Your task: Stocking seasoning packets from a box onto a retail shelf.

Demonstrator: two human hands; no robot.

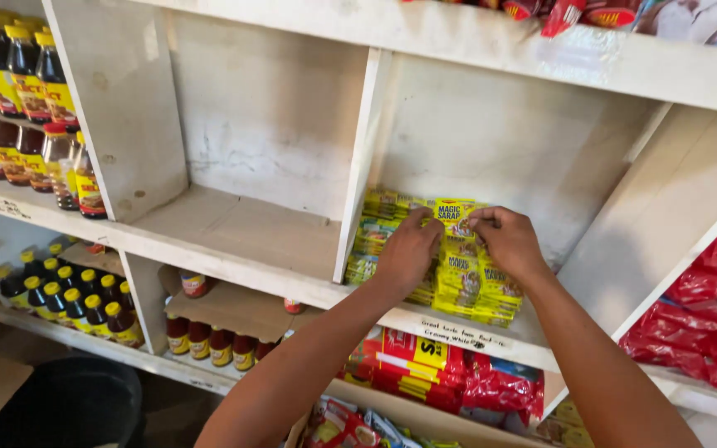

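Your left hand (pixel 409 249) and right hand (pixel 508 241) both pinch the top edge of one yellow sachet (pixel 453 214), fingers closed on it, above the stacked yellow sachets (pixel 466 282) in the right-hand compartment of the white shelf (pixel 325 290). Those stacks lean forward near the shelf's lip; nudge them with your wrists and the front rows could slide off onto the red packets (pixel 425 365) below. The sachet may be joined to a strip, though your fingers hide that, so a tug could drag neighbours along.
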